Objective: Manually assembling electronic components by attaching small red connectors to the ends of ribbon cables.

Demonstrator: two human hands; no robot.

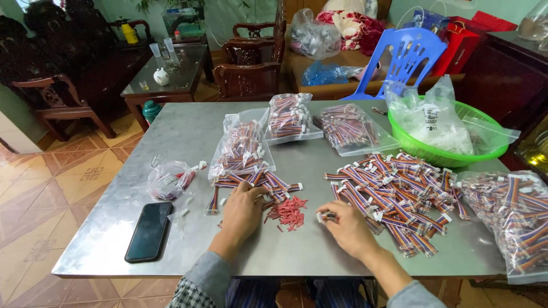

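My left hand [242, 214] rests on the steel table [188, 134] with its fingers on a small bunch of striped ribbon cables [257, 182] with white connectors. Just right of it lies a little heap of small red pieces [289, 212]. My right hand [345, 227] pinches one short cable end [325, 216] at the left edge of a big loose pile of the same cables [399, 194]. Both hands are near the table's front edge.
Three clear bags of cables [242, 148] lie farther back, and another full bag [514, 219] at the right edge. A green basin [442, 154] holds bags of white parts. A black phone [149, 231] and a small bag [168, 179] lie left. A blue chair [408, 57] stands behind.
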